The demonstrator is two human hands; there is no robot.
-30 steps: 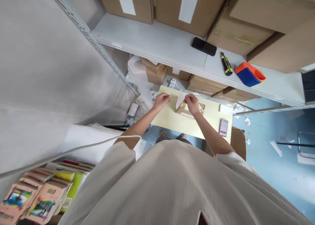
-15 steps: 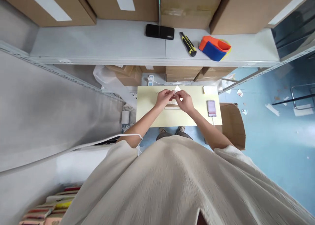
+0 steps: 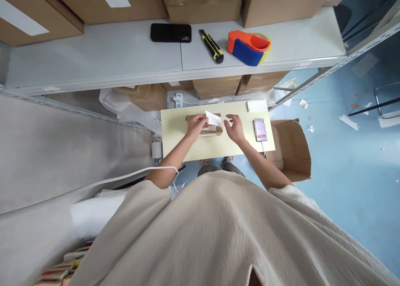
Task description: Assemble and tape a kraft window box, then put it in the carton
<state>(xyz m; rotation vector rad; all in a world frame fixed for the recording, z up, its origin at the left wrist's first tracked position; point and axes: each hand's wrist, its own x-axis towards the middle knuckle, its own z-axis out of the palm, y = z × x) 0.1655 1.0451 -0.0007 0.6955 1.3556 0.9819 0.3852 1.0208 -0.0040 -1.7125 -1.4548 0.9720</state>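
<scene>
Pinched in my left hand (image 3: 197, 126) is a small white card (image 3: 214, 119), held tilted over a shallow open cardboard box (image 3: 219, 130). The box sits on the pale yellow table (image 3: 175, 146), partly covered by the card and my left hand; something whitish shows inside it. My right hand (image 3: 234, 127) is just right of the card and box, touching neither, its fingers curved and apart with nothing between them. Farther right on the table lie a phone with a lit screen (image 3: 260, 130) and a flat white stack (image 3: 256, 106).
Above the table's far side runs a grey shelf (image 3: 125, 54) with a black phone (image 3: 171, 33), a utility knife (image 3: 211, 46), an orange and blue tape dispenser (image 3: 249, 47) and large cartons (image 3: 203, 4). An open carton (image 3: 293, 150) stands on the floor at right. A white cable (image 3: 134, 171) crosses my left arm.
My hands were together at the white card; now my right hand has let go and moved right. The left keeps the card, and more of the box shows. The camera view has shifted.
</scene>
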